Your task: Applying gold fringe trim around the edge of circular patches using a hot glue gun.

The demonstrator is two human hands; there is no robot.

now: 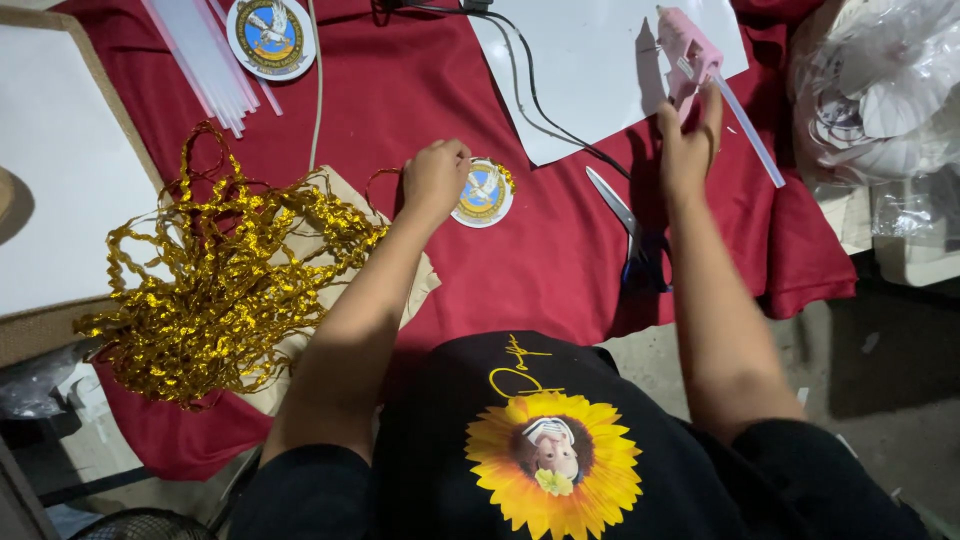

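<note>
My left hand [434,178] is closed on the edge of a round white badge [483,195] with a blue and gold emblem, lying on the red cloth [540,250]. A strand of gold metallic ribbon runs along the badge's rim under my fingers. My right hand [688,140] grips a pink glue gun [688,48] with a clear glue stick [750,130] jutting from its back, held over a white sheet [590,70]. The gun's black cord [530,95] trails across the sheet.
A big tangle of gold ribbon [220,270] lies at the left on a tan fabric piece. Scissors [625,225] rest between my arms. A second round badge [270,35] and clear glue sticks [205,55] sit at the back left. A white board [60,170] and plastic bags [880,90] flank the cloth.
</note>
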